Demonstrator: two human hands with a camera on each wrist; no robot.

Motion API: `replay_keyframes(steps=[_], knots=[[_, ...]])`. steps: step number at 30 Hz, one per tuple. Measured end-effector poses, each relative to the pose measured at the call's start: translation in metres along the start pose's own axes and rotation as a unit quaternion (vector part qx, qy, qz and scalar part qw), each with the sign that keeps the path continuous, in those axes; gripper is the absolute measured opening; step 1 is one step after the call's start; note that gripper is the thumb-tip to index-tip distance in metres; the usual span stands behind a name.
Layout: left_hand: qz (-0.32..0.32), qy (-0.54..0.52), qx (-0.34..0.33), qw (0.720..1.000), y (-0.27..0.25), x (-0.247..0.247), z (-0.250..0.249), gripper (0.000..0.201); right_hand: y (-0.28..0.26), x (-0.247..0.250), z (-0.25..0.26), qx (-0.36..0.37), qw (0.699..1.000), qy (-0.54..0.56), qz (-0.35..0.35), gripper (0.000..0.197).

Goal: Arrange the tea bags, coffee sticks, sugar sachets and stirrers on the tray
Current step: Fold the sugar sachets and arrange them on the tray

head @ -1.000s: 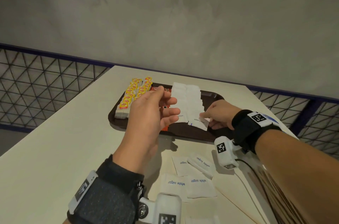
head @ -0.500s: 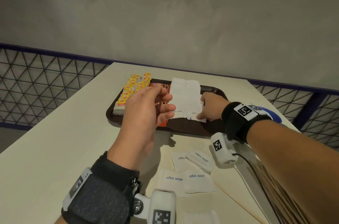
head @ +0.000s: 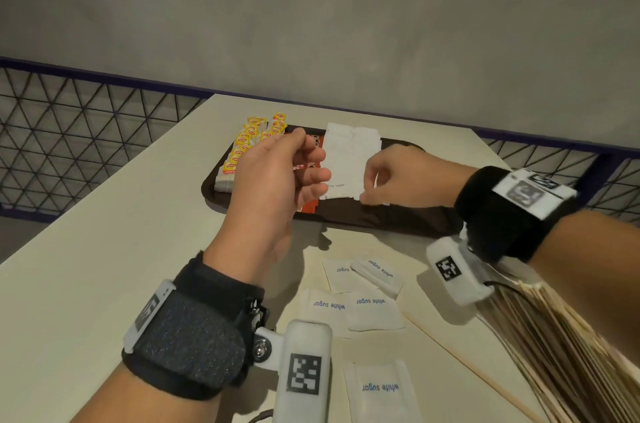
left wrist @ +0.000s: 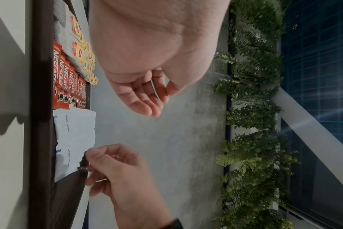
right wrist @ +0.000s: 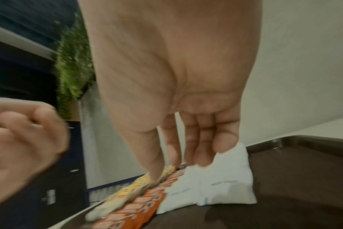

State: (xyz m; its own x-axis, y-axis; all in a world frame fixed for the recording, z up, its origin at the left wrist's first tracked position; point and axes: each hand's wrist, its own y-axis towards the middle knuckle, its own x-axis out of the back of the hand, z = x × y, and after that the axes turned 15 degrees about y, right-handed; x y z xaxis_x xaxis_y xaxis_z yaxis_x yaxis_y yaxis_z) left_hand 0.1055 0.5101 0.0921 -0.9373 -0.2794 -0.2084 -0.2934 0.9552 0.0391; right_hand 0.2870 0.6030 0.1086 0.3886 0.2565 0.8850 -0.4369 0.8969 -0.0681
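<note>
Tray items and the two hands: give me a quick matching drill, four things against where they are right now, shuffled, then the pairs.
Things:
1. tea bags
2. coffee sticks
3. stirrers
4. right hand

Places:
A. table, off the tray, near right
B. tray's left end
C. at the right edge of the sugar sachets on the tray
D. between tea bags and sachets

Pairs: 1-B, 2-D, 3-A, 4-C
</note>
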Motion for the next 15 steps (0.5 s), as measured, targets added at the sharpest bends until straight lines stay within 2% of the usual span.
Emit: replay_keyframes(steps=[2, 4, 6, 7, 9, 15], knots=[[-0.001, -0.001, -0.004, 1.0, 0.0, 0.001, 0.0, 0.021, -0.025, -0.004, 0.016, 0.022, 0.995, -0.002, 0.093, 0.024], [-0.003, 0.004, -0.006, 1.0, -0.001, 0.001, 0.0, 0.022, -0.046, -0.015, 0.024, 0.025, 0.983, -0.04, 0.176, 0.044], [-0.002, 0.009, -0.004, 1.0, -0.002, 0.0, 0.0, 0.022, -0.058, -0.028, 0.025, 0.032, 0.971, -0.093, 0.216, 0.063], [-0.002, 0.011, -0.002, 1.0, -0.004, 0.0, 0.001, 0.022, -0.062, -0.034, 0.026, 0.04, 0.969, -0.11, 0.217, 0.065], [-0.001, 0.018, 0.0, 1.0, -0.005, -0.001, 0.001, 0.022, -0.068, -0.046, 0.026, 0.056, 0.972, -0.118, 0.195, 0.058], [-0.006, 0.025, 0.003, 1.0, -0.006, 0.0, 0.0, 0.021, -0.078, -0.058, 0.024, 0.086, 0.978, -0.107, 0.155, 0.013]])
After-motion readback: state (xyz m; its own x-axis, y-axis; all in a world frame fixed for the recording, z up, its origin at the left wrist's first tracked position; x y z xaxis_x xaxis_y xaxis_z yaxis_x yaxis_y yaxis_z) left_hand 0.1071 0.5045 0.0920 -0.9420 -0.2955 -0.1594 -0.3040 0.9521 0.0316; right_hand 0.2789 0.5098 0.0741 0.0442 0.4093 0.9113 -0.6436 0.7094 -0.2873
